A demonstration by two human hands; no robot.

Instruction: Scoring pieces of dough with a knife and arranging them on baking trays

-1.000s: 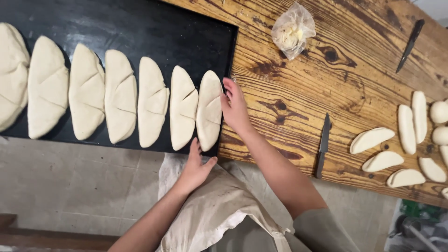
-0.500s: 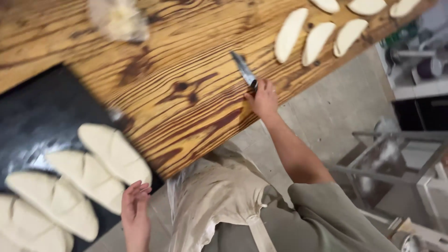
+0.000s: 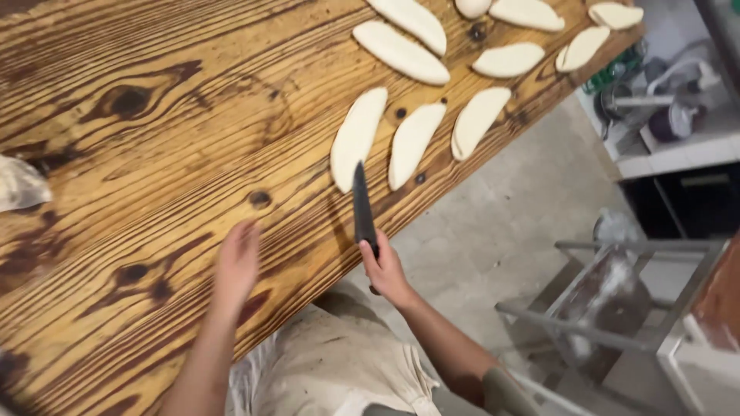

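My right hand (image 3: 387, 271) grips the handle of a dark-bladed knife (image 3: 362, 206) at the near edge of the wooden table (image 3: 154, 139). The blade points away from me, its tip close to the nearest piece of pale dough (image 3: 358, 136). Two more long dough pieces (image 3: 415, 144) (image 3: 479, 121) lie beside it, and several others (image 3: 401, 52) sit further back. My left hand (image 3: 236, 263) hovers over the bare wood to the left of the knife, fingers loosely apart, holding nothing.
A crumpled clear plastic bag (image 3: 19, 183) lies at the table's left edge. Beyond the table's right edge is grey floor (image 3: 501, 231), a metal rack (image 3: 617, 308) and a shelf with dark containers (image 3: 671, 115). I wear a pale apron (image 3: 339, 362).
The view swung right, away from the black tray of dough. My right hand lifted the knife and carried it toward the dough pieces. My left hand came up over the table.
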